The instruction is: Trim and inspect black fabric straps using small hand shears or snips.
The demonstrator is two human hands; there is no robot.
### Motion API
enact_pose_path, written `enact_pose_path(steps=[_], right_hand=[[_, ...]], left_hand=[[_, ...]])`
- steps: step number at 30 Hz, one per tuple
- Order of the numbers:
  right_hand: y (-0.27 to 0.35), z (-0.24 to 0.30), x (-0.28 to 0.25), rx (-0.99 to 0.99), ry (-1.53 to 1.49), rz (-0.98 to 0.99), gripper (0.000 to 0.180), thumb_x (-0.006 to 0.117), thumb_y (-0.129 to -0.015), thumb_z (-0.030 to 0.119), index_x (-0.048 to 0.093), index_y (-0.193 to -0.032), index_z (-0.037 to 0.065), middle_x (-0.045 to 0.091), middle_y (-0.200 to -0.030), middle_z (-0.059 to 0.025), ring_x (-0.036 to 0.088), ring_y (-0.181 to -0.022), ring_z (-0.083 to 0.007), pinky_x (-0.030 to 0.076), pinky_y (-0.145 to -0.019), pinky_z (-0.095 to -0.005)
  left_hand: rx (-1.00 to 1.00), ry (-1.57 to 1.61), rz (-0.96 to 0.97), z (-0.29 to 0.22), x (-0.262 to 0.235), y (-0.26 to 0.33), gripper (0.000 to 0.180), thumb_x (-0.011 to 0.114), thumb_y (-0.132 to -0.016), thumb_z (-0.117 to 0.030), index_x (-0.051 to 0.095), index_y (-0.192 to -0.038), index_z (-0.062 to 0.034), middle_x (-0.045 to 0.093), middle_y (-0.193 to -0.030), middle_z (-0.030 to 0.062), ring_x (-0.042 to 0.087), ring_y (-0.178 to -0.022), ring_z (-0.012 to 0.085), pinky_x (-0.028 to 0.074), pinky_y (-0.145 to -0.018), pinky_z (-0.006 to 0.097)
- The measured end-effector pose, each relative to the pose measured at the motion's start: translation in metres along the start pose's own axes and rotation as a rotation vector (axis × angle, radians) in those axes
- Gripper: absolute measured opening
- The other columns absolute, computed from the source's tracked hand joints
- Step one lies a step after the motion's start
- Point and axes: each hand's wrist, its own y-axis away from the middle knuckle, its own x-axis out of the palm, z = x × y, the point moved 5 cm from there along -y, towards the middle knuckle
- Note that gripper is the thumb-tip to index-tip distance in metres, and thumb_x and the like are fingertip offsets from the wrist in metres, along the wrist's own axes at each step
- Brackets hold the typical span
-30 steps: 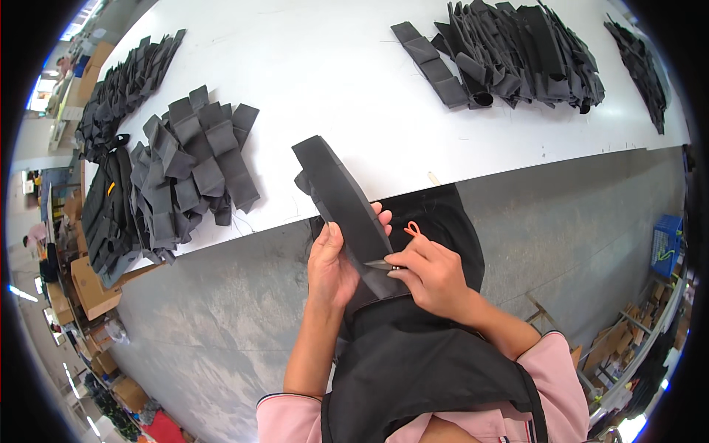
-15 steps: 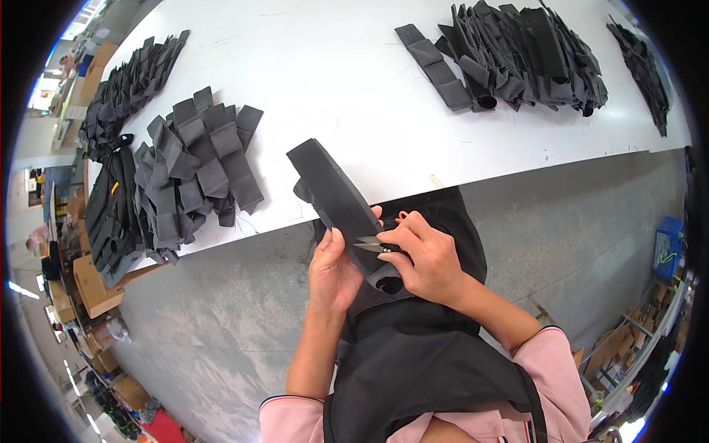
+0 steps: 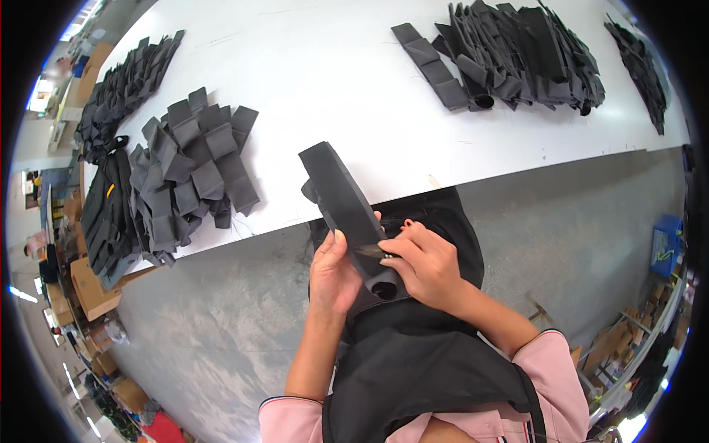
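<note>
Head view: black fabric sleeve point(image 3: 347, 207) gripped in left hand point(image 3: 334, 272), long axis slanting up-left toward bench point(image 3: 325, 81); right hand point(image 3: 427, 267) pinching small snips point(image 3: 371, 251) against sleeve (blades barely visible).

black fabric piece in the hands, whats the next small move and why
Probably close the small snips on whatever stray thread sits at that edge. The left hand grips the long black fabric piece from below, steadying it above the table edge, while the right hand presses the snips' tip against its side. No thread is clear enough to confirm.
</note>
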Motion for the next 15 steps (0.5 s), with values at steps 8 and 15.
enact_pose_path(steps=[8,15], right_hand=[[0.018,-0.021,-0.022,0.211,-0.069,-0.079,0.027,0.073,-0.067,0.001,0.061,-0.091,0.004,0.050,-0.076,-0.0081,0.054,-0.060,-0.0226,0.044,-0.052,-0.0303],[0.008,-0.015,-0.015,0.154,0.008,-0.005,0.024,0.073,-0.068,-0.002,0.063,-0.089,0.004,0.053,-0.076,-0.0090,0.055,-0.063,-0.0247,0.051,-0.085,-0.0385]], left_hand=[[0.041,-0.197,-0.134,-0.008,-0.003,0.000,0.036,0.045,-0.098,-0.022,0.051,-0.122,0.0036,0.059,-0.119,0.0190,0.062,-0.102,0.0236,0.051,-0.089,0.035],[0.010,-0.185,-0.199,-0.007,0.000,0.003,0.036,0.043,-0.099,-0.022,0.051,-0.121,0.0046,0.060,-0.117,0.0198,0.063,-0.100,0.0229,0.053,-0.087,0.034]])
